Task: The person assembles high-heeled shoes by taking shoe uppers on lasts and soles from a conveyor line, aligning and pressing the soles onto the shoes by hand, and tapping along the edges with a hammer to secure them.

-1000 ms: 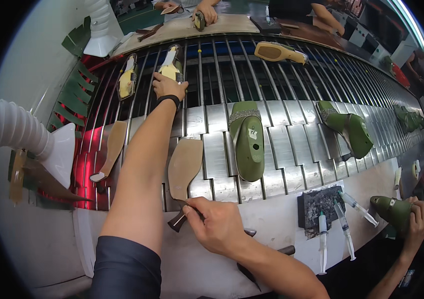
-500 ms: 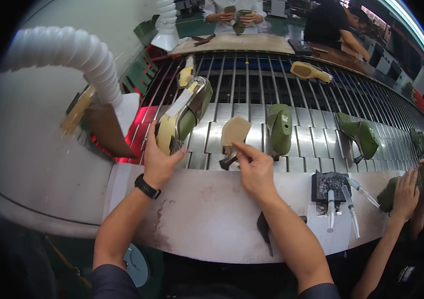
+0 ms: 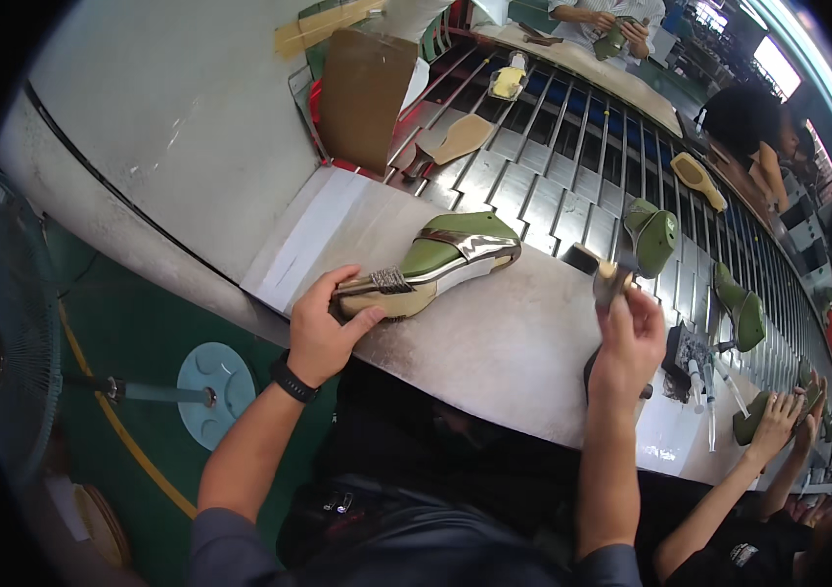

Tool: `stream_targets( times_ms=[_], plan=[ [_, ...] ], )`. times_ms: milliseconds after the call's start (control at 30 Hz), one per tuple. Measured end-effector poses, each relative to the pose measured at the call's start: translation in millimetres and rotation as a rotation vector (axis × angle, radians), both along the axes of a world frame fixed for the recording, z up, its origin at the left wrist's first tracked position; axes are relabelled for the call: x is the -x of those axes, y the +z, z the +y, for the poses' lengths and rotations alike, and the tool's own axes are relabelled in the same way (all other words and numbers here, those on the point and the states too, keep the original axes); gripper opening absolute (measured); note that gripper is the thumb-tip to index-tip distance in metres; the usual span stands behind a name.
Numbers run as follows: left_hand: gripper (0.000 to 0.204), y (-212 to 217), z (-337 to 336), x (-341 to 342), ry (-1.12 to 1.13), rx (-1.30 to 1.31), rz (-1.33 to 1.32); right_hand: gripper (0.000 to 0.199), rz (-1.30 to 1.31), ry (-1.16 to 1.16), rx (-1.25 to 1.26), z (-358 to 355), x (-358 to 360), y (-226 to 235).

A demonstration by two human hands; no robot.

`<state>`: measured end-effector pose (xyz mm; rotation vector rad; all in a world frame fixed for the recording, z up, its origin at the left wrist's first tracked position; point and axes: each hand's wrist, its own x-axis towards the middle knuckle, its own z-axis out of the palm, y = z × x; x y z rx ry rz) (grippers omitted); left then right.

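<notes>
In the fingers of the left hand, clasped by the toe: a green shoe last near the worktop's left end; in those of the right hand, pinched near the conveyor-side edge: a blurred brown piece. Best held steady, sole face untouched.

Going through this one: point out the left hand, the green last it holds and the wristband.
Left hand [image 3: 322, 335]: head view, on the back of the hand.
Green last [image 3: 429, 257]: head view, on its green side.
Wristband [image 3: 292, 381]: head view, on the dark band.
</notes>
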<state>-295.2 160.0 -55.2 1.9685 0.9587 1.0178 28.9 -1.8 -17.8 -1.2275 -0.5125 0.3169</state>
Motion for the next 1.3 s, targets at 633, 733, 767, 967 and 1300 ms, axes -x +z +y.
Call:
stream_targets(
  times_ms=[633, 733, 767, 967, 1300],
  plan=[
    [0.049, -15, 0, -5, 0.091, -0.153, 0.031, 0.028, 0.002, 0.257, 0.155, 12, 40, -1],
    [0.053, -14, 1, -8, 0.082, -0.175, -0.003, 0.034, -0.057, 0.226, 0.110, 19, 31, -22],
    [0.053, -15, 1, -8, 0.074, -0.169, -0.001, 0.038, -0.031, 0.176, 0.122, 25, 30, -23],
    [0.055, -16, 0, -1, 0.046, -0.146, 0.074, 0.057, 0.136, 0.168, 0.236, 29, 29, -5],
    [0.044, 1, 0, 2, -0.019, -0.175, -0.011, 0.052, -0.109, 0.099, 0.382, 25, 39, -18]
  ],
)
